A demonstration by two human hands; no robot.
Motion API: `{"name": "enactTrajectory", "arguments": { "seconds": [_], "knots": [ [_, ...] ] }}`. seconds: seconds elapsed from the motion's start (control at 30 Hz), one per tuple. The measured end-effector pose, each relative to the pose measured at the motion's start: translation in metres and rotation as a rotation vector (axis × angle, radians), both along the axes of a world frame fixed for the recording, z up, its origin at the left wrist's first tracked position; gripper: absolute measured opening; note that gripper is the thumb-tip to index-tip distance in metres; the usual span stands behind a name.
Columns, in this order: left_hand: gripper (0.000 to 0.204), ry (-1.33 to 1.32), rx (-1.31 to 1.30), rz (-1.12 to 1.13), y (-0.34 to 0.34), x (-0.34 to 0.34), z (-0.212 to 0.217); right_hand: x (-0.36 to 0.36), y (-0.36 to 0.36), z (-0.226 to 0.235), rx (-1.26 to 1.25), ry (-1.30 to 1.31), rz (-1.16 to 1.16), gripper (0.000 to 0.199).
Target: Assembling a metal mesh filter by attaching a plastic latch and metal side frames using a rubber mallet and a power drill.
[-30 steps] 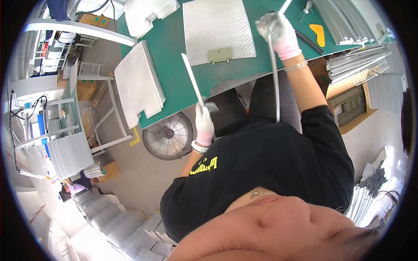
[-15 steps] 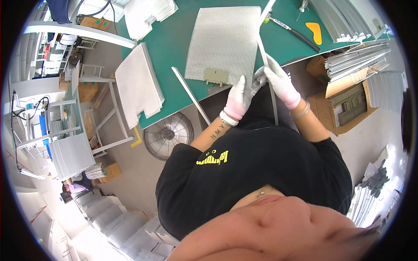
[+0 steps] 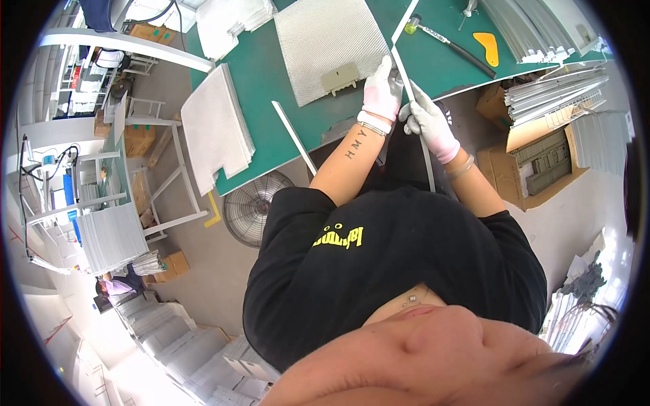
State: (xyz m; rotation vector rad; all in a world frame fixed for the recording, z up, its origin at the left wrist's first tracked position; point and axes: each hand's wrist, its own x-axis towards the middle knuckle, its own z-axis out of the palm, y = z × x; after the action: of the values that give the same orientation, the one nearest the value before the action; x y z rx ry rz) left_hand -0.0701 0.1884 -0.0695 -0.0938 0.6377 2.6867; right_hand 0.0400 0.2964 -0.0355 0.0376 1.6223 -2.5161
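Note:
A silvery mesh panel point(image 3: 325, 40) lies tilted on the green table, with a small beige notched plate point(image 3: 339, 79) on its near edge. My left hand point(image 3: 381, 95), in a white and pink glove, is closed on the panel's near right corner, its fingertips partly hidden. Just right of the panel, a long thin white strip point(image 3: 403, 71) runs toward my body and meets another white strip point(image 3: 405, 24) at an angle. My right hand point(image 3: 432, 123), also gloved, is closed round the long strip below that corner.
Another white strip point(image 3: 293, 137) juts over the table's near edge. Stacked mesh panels point(image 3: 215, 125) lie at left. A hammer point(image 3: 453, 49) and a yellow scraper point(image 3: 486, 49) lie at right. An open carton point(image 3: 504, 166) stands below, right; a floor fan point(image 3: 257, 210) stands below, left.
The mesh panel has shifted away and left and turned slightly, the beige plate with it. My left hand has moved away from me along with it. My right hand has come slightly nearer.

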Motion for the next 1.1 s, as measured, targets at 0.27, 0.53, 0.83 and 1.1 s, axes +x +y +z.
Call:
{"name": "enactTrajectory", "arguments": {
  "seconds": [0.27, 0.53, 0.83, 1.1],
  "knots": [
    [0.031, 0.100, -0.236, 0.062, 0.003, -0.007, 0.005, 0.003, -0.008, 0.009, 0.196, -0.136, -0.061, 0.056],
    [0.033, -0.053, -0.102, 0.095, 0.011, -0.013, 0.008, 0.005, -0.008, 0.010, 0.123, -0.141, -0.065, 0.057],
    [0.024, 0.064, -0.186, 0.087, 0.009, -0.012, 0.011, 0.000, -0.008, 0.006, 0.239, -0.170, -0.091, 0.057],
    [0.027, -0.029, -0.238, 0.077, 0.007, -0.011, 0.017, -0.005, -0.004, 0.006, 0.033, -0.109, -0.034, 0.054]
  ]
}}
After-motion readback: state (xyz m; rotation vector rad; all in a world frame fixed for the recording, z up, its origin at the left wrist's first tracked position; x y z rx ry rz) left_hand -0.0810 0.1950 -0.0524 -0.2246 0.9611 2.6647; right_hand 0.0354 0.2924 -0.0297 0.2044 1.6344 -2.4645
